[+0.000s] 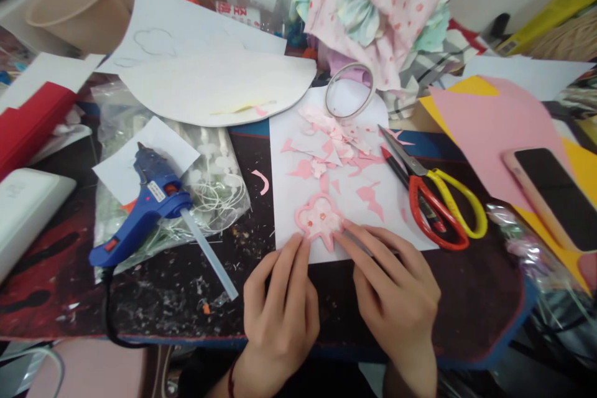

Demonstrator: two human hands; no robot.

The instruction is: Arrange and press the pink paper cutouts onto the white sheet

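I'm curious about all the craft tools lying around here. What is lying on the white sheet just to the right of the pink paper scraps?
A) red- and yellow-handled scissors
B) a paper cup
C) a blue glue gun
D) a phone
A: the scissors lie with their blades on the white sheet beside the pink scraps, while the glue gun rests far to the left.

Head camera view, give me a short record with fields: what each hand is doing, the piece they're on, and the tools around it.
left hand: left hand fingertips touch the pink flower cutout at its left edge
right hand: right hand fingertips press its right edge
cutout rests on: white sheet with pink paper scraps
right of sheet: scissors, blades shut
left: blue glue gun, lying on its side
behind scraps: tape roll
far right: phone on pink paper
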